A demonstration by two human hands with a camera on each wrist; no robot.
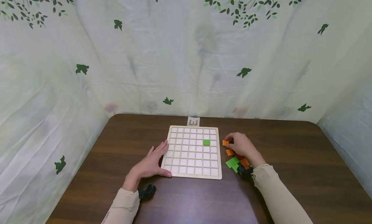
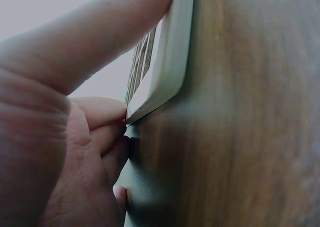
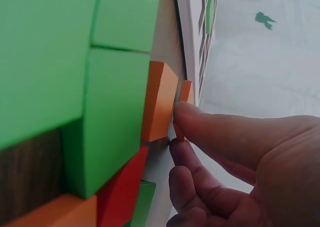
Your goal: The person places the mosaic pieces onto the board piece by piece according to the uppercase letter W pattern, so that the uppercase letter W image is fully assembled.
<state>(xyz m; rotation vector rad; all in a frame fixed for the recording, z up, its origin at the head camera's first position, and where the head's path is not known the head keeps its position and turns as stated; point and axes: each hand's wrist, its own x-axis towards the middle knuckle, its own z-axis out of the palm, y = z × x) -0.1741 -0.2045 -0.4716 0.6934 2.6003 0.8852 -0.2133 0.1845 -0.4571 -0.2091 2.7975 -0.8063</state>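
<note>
A square board (image 1: pixel 219 166) with a pale wooden rim and a grid of white cells lies on the table. One green square tile (image 1: pixel 206 142) sits in a cell toward its upper right. My left hand (image 1: pixel 149 164) rests at the board's near left corner, thumb on the front edge and fairly straight fingers along the left side. Just right of the board, my right hand (image 1: pixel 242 146) pinches a small orange square tile (image 3: pixel 186 89) between thumb and fingertip. Close to that hand lie another orange tile (image 1: pixel 229 152), green tiles (image 1: pixel 232 161) and a red tile (image 3: pixel 122 192).
Behind the board, a small printed card (image 1: pixel 193 121) lies at the far edge of the brown wooden table (image 1: pixel 139 127). A pale curtain (image 1: pixel 186 72) with leaf prints hangs behind and at both sides. Black wrist cameras (image 1: pixel 147 191) are strapped to both wrists.
</note>
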